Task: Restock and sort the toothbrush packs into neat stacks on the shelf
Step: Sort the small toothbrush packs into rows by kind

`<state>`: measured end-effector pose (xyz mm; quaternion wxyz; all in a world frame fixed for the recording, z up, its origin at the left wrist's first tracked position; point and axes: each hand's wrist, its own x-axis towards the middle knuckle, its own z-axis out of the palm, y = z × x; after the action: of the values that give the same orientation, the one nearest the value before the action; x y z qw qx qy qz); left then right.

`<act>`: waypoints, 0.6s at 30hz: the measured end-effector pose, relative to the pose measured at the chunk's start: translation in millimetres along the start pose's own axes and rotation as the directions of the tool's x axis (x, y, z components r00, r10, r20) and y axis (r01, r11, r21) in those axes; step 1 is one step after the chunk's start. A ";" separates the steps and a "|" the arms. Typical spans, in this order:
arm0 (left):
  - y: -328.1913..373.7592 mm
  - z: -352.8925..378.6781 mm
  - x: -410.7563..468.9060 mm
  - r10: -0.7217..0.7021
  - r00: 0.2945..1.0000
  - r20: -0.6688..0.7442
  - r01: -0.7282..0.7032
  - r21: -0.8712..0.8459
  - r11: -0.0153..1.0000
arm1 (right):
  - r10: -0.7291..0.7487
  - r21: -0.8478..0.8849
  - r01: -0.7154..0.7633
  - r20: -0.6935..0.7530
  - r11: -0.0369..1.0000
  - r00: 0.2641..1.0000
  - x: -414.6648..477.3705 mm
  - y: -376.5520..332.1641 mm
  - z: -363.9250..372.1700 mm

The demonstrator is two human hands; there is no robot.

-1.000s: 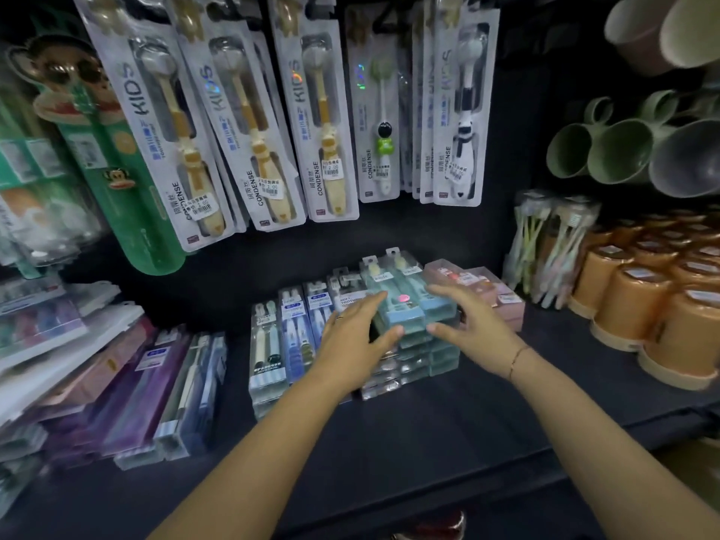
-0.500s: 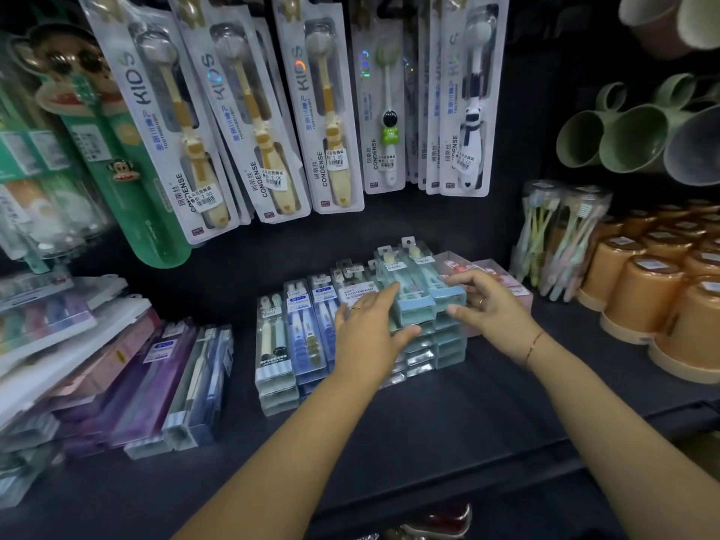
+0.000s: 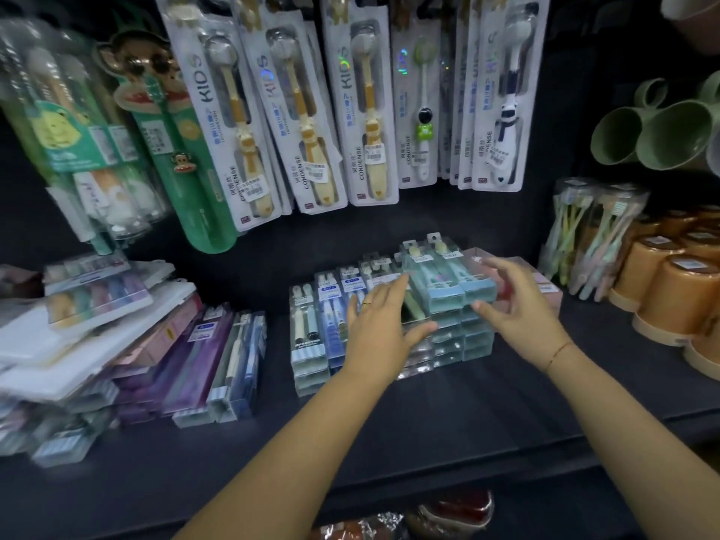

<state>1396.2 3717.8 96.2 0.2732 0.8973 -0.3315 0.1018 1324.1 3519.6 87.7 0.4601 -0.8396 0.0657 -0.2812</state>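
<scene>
The light-blue toothbrush packs (image 3: 444, 292) sit in a stack at the middle of the dark shelf (image 3: 389, 442), between lower stacks of blue-and-white packs (image 3: 311, 337) and pink packs (image 3: 547, 292). The left hand (image 3: 383, 325) lies flat on the packs just left of the blue stack, fingers straight. The right hand (image 3: 514, 309) is at that stack's right edge, fingers spread and released, thumb at its front. Purple packs (image 3: 195, 364) lean at left; orange cups (image 3: 662, 298) stand at right.
</scene>
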 end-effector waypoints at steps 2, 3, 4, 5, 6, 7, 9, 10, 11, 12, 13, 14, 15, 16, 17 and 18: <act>-20.6 -20.0 -20.0 0.015 0.999 -0.048 -0.014 0.026 1.000 | -0.120 -0.105 0.111 -0.087 0.988 0.989 -14.2 -22.4 13.1; -35.6 -31.3 -31.2 0.013 0.996 -0.083 -0.009 0.043 0.999 | -0.173 -0.116 0.161 -0.099 0.980 0.980 -22.0 -37.5 23.9; -53.6 -42.4 -42.9 -0.001 0.992 -0.124 0.008 0.055 0.998 | -0.219 -0.103 0.210 -0.092 0.972 0.971 -30.3 -53.6 38.1; -73.4 -52.9 -55.6 -0.030 0.985 -0.172 0.041 0.057 0.998 | -0.265 -0.071 0.260 -0.065 0.963 0.962 -38.9 -69.5 55.4; -95.2 -62.0 -68.1 -0.075 0.974 -0.215 0.088 0.050 0.995 | -0.303 -0.028 0.303 -0.021 0.953 0.953 -47.5 -83.4 75.0; -116.8 -69.5 -81.7 -0.127 0.962 -0.240 0.141 0.042 0.989 | -0.325 0.028 0.325 0.043 0.945 0.945 -56.4 -96.4 96.6; -153.8 -79.9 -110.0 -0.195 0.956 -0.217 0.221 0.103 0.970 | -0.305 0.129 0.282 0.233 0.951 0.923 -72.0 -117.6 141.2; -169.4 -82.3 -123.8 -0.194 0.963 -0.187 0.230 0.193 0.954 | -0.275 0.145 0.238 0.347 0.960 0.897 -77.9 -124.4 163.1; -182.1 -83.8 -136.0 -0.178 0.971 -0.160 0.219 0.295 0.930 | -0.245 0.134 0.206 0.443 0.969 0.862 -81.7 -126.9 184.8; -190.3 -85.8 -145.6 -0.149 0.980 -0.133 0.190 0.381 0.905 | -0.218 0.106 0.191 0.509 0.976 0.833 -83.9 -126.1 205.4; -196.1 -87.1 -151.9 -0.115 0.987 -0.110 0.152 0.442 0.884 | -0.191 0.073 0.180 0.546 0.981 0.816 -84.7 -123.7 223.9; -199.9 -87.8 -155.3 -0.075 0.992 -0.099 0.115 0.486 0.866 | -0.160 0.042 0.165 0.559 0.985 0.813 -85.0 -121.1 239.0; -202.9 -87.8 -156.5 -0.033 0.994 -0.105 0.083 0.518 0.852 | -0.129 0.015 0.145 0.556 0.989 0.821 -84.9 -118.0 251.3; -205.5 -87.2 -155.9 -0.007 0.994 -0.114 0.067 0.538 0.840 | -0.099 -0.010 0.124 0.547 0.992 0.831 -84.9 -114.1 261.0; -207.2 -86.0 -154.8 0.008 0.992 -0.124 0.063 0.553 0.831 | -0.078 -0.033 0.114 0.539 0.993 0.839 -85.0 -110.2 268.7; -208.7 -84.2 -153.9 0.019 0.991 -0.135 0.061 0.561 0.825 | -0.069 -0.058 0.118 0.534 0.991 0.843 -85.0 -106.6 274.2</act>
<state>1414.9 3979.5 21.9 0.0190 0.9325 -0.2575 0.2525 1383.4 3813.2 24.2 0.4082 -0.9063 -0.0926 -0.0575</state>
